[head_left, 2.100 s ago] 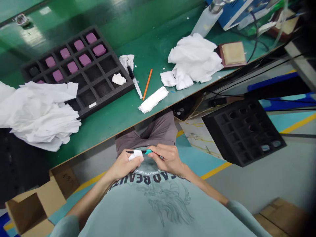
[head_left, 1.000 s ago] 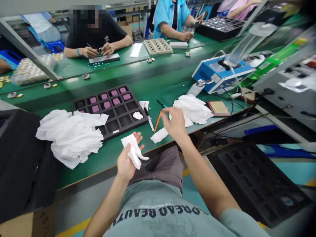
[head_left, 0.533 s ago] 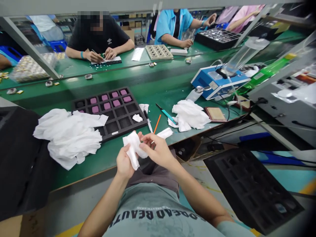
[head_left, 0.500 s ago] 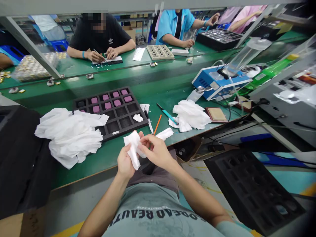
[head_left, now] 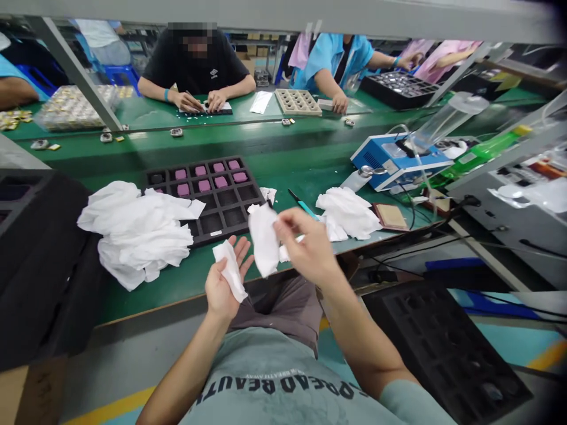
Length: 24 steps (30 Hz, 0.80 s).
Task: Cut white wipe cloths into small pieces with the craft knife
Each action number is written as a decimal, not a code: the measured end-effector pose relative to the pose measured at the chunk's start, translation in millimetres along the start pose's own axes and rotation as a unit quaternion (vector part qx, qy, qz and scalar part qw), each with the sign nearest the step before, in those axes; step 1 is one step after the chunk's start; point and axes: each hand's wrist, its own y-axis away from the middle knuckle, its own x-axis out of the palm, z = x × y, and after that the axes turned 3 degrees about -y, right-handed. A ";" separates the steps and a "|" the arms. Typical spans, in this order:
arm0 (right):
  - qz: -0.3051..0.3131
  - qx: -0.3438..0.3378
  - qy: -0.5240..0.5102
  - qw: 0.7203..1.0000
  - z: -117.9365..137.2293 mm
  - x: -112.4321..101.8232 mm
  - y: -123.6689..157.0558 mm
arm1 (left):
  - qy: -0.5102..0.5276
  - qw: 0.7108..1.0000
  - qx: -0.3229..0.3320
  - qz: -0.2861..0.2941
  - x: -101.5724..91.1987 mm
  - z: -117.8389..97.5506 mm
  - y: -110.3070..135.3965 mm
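Note:
My left hand (head_left: 222,285) is palm up over my lap near the bench edge, thumb pinning a small white wipe (head_left: 230,273) against the palm while the fingers stay stretched out. My right hand (head_left: 305,243) is raised just to its right, pinching a second, larger white wipe (head_left: 263,237) that hangs down from the fingertips. Behind them on the green bench (head_left: 190,277) lies a black foam tray (head_left: 211,198) with several pink parts in its far cells. A teal-handled tool (head_left: 303,205) lies right of the tray.
A big heap of white wipes (head_left: 137,230) covers the tray's left end and another heap (head_left: 348,212) sits to the right beside a brown pad (head_left: 390,216) and a blue machine (head_left: 398,162). A black tray (head_left: 447,348) stands low right. Other people work across the far bench.
The tool I was wiping in my lap now lies on the bench. Half a second ago both hands met on one bunch of wipe; now my right hand has lifted a piece away.

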 end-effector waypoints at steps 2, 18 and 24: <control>-0.032 -0.046 0.026 0.998 11.6 -9.4 -17.2 | -0.008 0.996 0.055 -0.064 -12.8 -5.5 2.1; 0.073 -0.107 -0.181 0.975 84.2 -22.0 -97.9 | -0.025 0.999 -0.024 -0.029 -8.7 -9.8 -17.3; 0.101 -0.061 -0.227 0.967 75.5 -22.2 -91.1 | 0.017 0.998 0.041 0.049 19.8 -17.6 -24.8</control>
